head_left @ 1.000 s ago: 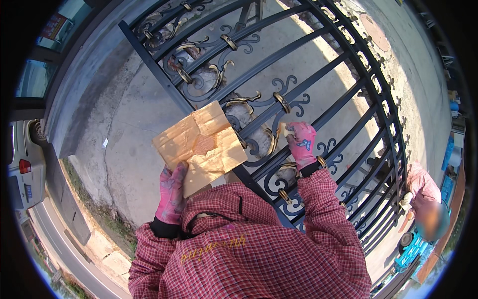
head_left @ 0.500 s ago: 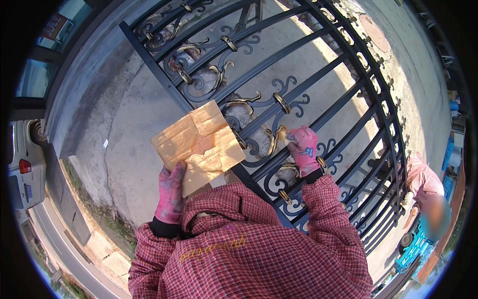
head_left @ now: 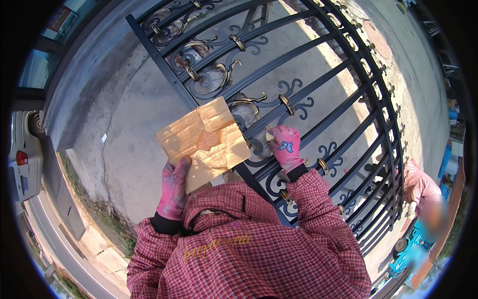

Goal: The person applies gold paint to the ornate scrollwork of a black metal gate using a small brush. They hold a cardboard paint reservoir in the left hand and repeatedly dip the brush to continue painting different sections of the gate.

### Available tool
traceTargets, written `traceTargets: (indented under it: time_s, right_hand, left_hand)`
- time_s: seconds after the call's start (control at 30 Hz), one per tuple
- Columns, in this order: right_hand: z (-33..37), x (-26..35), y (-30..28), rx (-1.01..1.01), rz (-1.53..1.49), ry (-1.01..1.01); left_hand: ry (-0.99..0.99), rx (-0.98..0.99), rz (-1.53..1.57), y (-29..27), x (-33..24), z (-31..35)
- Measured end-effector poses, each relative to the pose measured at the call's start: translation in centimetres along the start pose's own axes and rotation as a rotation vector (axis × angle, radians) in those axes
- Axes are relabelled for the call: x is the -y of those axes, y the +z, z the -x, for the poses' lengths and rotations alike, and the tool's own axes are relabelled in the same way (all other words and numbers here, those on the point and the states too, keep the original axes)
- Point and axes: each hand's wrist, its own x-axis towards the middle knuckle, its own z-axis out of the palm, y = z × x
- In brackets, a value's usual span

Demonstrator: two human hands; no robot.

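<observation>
In my gloved left hand is a square piece of cardboard, coated with gold and showing a brown patch in its middle. The fingers close on its lower left edge. My right hand, in a pink glove with a blue butterfly, is closed on a small pale yellowish piece; its kind is not clear. That hand hovers over the dark metal gate, close to its gold-touched scrollwork. Part of the scrollwork is hidden behind the cardboard and the hand.
Gold collars ring the gate's bars. Beyond the bars at the right, another person in a pink checked top bends near the gate's edge. A blue vehicle stands behind them. At the far left a light-coloured van is parked by a road.
My right hand has moved left, toward the cardboard, with the small pale piece still in its fingers. The left hand keeps its grip on the cardboard. The view has shifted slightly.
</observation>
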Motion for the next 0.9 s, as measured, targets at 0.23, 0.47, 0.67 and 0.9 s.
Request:
traceTargets:
  time_s: [0.23, 0.47, 0.67, 0.9]
  right_hand:
    - [-0.4, 1.0, 0.0, 0.024, 0.089, 0.095]
    - [-0.2, 1.7, -1.1, 0.195, 0.123, 0.265]
    - [-0.2, 1.9, -1.7, 0.212, 0.148, 0.204]
    - [-2.1, 7.3, -8.9, -0.033, -0.566, 0.374]
  left_hand:
    - [0.006, 0.000, -0.009, -1.3, -0.3, -0.3]
    - [0.019, 0.009, 0.009, -2.4, -0.3, -0.6]
    - [0.021, 0.036, 0.024, -2.1, -0.9, -0.4]
    - [0.032, 0.070, 0.025, -1.6, -0.2, -0.9]
